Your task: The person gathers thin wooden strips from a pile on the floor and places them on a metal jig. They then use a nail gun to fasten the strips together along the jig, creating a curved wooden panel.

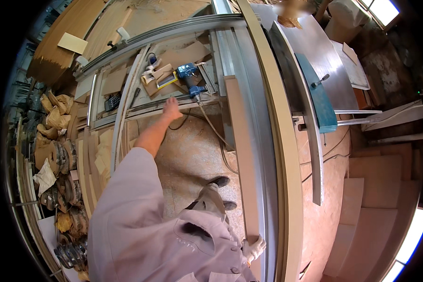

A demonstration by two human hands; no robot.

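Note:
My left hand [172, 109] is bare and stretched forward, fingers extended with nothing in them. Just beyond it, a blue nail gun [189, 77] with an air hose [213, 127] lies on the saw's side frame [131, 89]. Beside the nail gun is a yellow-edged tool with a pale blade [167, 80]. My right hand [254, 248], in a pale glove, is closed over the near end of a long narrow brown board [243, 160]. That board lies lengthwise along the metal sliding table [261, 141].
A long tan board [283, 155] runs parallel on the right. Past it stand a teal saw guard [317, 94] and a metal tabletop [326, 61]. Brown panels [369, 207] lean at the right. Scraps and sacks [56, 113] crowd the left. Something blurred and brownish [290, 19] is at the far end.

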